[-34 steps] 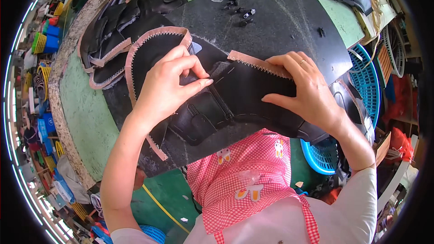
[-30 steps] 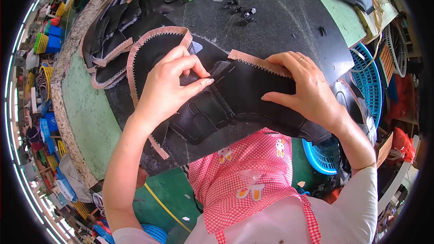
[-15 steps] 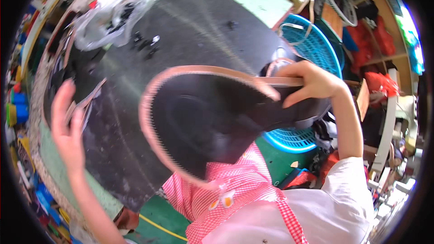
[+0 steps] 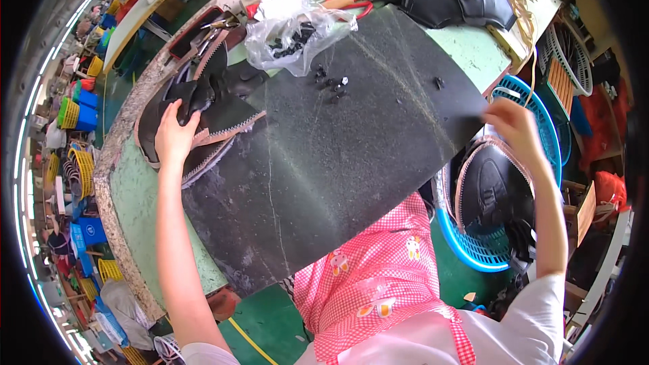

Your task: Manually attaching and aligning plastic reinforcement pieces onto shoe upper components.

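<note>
At the left of the board, my left hand (image 4: 174, 140) reaches into a pile of black leather shoe uppers (image 4: 226, 111) with brownish zigzag-cut edges. Its thumb and fingers close around a black upper there. My right hand (image 4: 515, 125) is over the right edge of the dark work board (image 4: 338, 142), beside the blue basket. Motion smears its fingers, so what they hold, if anything, is unclear. Just below that hand, a curved black upper (image 4: 490, 186) with a toothed edge lies in the blue plastic basket (image 4: 473, 252).
A clear plastic bag (image 4: 294, 44) holding small black pieces sits at the board's far side, with several loose black bits (image 4: 331, 84) nearby. Red-handled scissors (image 4: 348, 1) lie behind it. More black uppers (image 4: 456, 0) are stacked at the far right of the green table (image 4: 145, 192).
The black upper that my right hand held over the board is now in the blue basket. My left hand has come down from the air onto the pile. The view has shifted.
</note>
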Motion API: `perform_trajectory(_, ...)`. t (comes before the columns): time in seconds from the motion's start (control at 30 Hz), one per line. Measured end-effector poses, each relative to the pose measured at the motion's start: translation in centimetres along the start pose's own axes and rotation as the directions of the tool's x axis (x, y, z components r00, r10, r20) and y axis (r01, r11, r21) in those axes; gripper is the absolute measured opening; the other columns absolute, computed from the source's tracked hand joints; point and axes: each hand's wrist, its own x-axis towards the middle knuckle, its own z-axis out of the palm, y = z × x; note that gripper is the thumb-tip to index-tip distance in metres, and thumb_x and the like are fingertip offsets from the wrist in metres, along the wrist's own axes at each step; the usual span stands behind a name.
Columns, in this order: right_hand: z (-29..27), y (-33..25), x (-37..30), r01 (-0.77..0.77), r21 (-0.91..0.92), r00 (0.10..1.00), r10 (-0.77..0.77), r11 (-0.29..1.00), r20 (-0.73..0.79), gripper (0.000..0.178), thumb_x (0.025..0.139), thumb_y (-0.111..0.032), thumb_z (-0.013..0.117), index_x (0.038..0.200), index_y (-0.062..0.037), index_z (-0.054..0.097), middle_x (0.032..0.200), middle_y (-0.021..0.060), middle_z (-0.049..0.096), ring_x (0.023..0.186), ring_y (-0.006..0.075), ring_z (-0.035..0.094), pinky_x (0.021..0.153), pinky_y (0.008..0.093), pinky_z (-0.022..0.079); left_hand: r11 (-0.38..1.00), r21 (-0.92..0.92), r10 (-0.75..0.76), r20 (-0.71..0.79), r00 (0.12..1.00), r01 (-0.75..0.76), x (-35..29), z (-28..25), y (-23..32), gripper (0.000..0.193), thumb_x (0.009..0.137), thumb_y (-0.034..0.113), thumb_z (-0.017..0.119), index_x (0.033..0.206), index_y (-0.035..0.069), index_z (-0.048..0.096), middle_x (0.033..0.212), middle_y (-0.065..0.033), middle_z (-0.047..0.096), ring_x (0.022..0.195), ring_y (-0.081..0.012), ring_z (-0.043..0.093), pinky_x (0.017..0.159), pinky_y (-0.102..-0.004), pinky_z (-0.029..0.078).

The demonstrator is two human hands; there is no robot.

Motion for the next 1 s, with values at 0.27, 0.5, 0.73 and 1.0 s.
perform_trajectory(0.27, 16.3, -12.7, 10.9, 0.749, -0.009, 0.663, -0.749, 0.663, 0.017, 0.024, 0.088, -0.005, 0.070, 0.112, -0.0043, 0.069, 0.102, 0.0136, 0.068, 0.090, 0.0294, 0.069, 0.085, 0.0380, 0.056, 0.938, -0.335, 0.108, 0.057, 0.993, -0.083, -0.6, -2.2, -5.5, 0.047, 0.086, 0.023, 0.069, 0.133, 0.018, 0.070, 0.083, -0.0110, 0.077, 0.070, -0.0198, 0.076, 0.071, -0.0320, 0.057)
perform_trajectory(0.5, 16.0, -12.0, 11.1, 0.575, 0.007, 0.816, -0.573, 0.818, 0.080, 0.017, 0.085, -0.003, 0.074, 0.102, -0.0031, 0.071, 0.087, 0.0082, 0.066, 0.073, 0.0188, 0.065, 0.071, 0.0325, 0.055, 0.977, -0.115, 0.154, -0.194, 0.969, -0.179, 0.6, -1.5, -5.0, 0.064, 0.081, 0.024, 0.077, 0.142, 0.014, 0.059, 0.147, -0.0155, 0.058, 0.135, -0.0332, 0.056, 0.111, -0.0410, 0.046)
perform_trajectory(0.73, 15.7, -11.0, 9.4, 0.539, 0.058, 0.841, -0.541, 0.840, 0.020, 0.016, 0.087, -0.001, 0.074, 0.102, -0.0040, 0.077, 0.091, 0.0066, 0.071, 0.075, 0.0147, 0.067, 0.071, 0.0279, 0.055, 0.995, -0.014, -0.101, -0.043, 0.994, 0.101, 1.3, -1.8, -6.4, 0.053, 0.084, 0.019, 0.070, 0.137, 0.020, 0.065, 0.123, -0.0176, 0.071, 0.108, -0.0356, 0.071, 0.094, -0.0445, 0.056)
perform_trajectory(1.0, 14.6, -11.6, 9.4, 0.525, 0.008, 0.847, -0.523, 0.851, 0.093, 0.017, 0.083, -0.001, 0.077, 0.100, -0.0022, 0.075, 0.091, 0.0072, 0.067, 0.073, 0.0152, 0.064, 0.070, 0.0292, 0.054, 0.802, -0.031, 0.584, -0.167, 0.794, -0.596, -12.8, -10.5, 7.9, 0.033, 0.080, 0.005, 0.068, 0.110, 0.016, 0.079, 0.105, -0.0034, 0.077, 0.087, -0.0204, 0.072, 0.076, -0.0341, 0.059)
